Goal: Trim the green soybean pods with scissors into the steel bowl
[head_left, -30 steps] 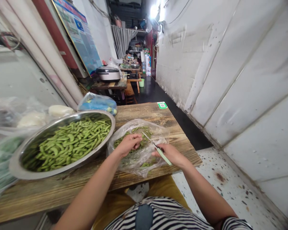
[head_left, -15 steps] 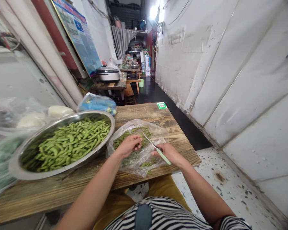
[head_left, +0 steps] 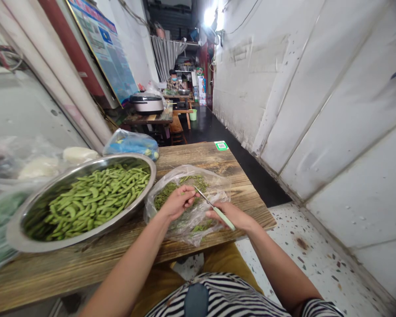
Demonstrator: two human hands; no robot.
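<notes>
My left hand point(head_left: 176, 202) rests over a clear plastic bag point(head_left: 188, 174) of green soybean pods and stems, its fingers pinching something small, likely a pod, near the blade. My right hand point(head_left: 229, 215) is closed around the pale green handle of a small knife point(head_left: 221, 218), with the blade pointing up and left toward my left fingertips. To the left of the bag, a large stainless steel bowl point(head_left: 119, 164) holds a heap of green soybean pods point(head_left: 92, 200). Both stand on a rough wooden table point(head_left: 198, 156).
A blue-filled plastic bag point(head_left: 132, 145) lies behind the bowl, and white lumps in plastic point(head_left: 39, 168) sit at the left. A QR sticker point(head_left: 221, 145) marks the table's far edge. Down the corridor are a rice cooker point(head_left: 147, 103) and a seated person point(head_left: 173, 81).
Both hands have drawn slightly closer together over the bag, and the blade has dipped a little. The whole view has shifted slightly left.
</notes>
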